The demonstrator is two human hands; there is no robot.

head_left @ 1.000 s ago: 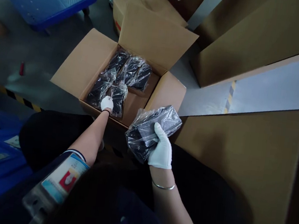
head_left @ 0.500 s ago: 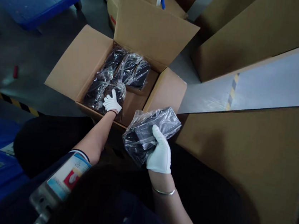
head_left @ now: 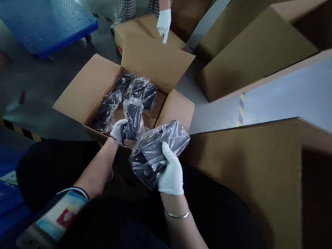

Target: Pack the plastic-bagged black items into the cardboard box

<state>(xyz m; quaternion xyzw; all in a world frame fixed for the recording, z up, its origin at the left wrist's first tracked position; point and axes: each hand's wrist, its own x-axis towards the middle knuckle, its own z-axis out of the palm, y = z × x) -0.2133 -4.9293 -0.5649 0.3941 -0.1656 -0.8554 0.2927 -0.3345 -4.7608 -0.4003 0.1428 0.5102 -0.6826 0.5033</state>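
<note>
In my white-gloved right hand (head_left: 172, 172), the thumb lies over a black box-shaped item in clear plastic wrap (head_left: 159, 147), held in front of the carton. My left hand (head_left: 118, 130), also gloved, is closed on another black plastic-wrapped item (head_left: 133, 118), tilted up out of the open cardboard carton (head_left: 78, 86). The fingers behind that item are hidden. Several more black wrapped items (head_left: 138, 88) lie along the carton's back and left sides. Bare cardboard shows at the carton's right.
Another person's gloved hand (head_left: 164, 22) holds something thin and blue above a closed carton (head_left: 135, 24) behind mine. A blue platform cart (head_left: 52, 15) stands at the far left. Large cardboard boxes (head_left: 252, 50) rise on the right. Yellow-black tape (head_left: 12, 126) marks the floor.
My left hand has closed on a wrapped item and lifted it from the carton's front. My right hand still holds its item. The view has tilted up, showing more of the other person's arm.
</note>
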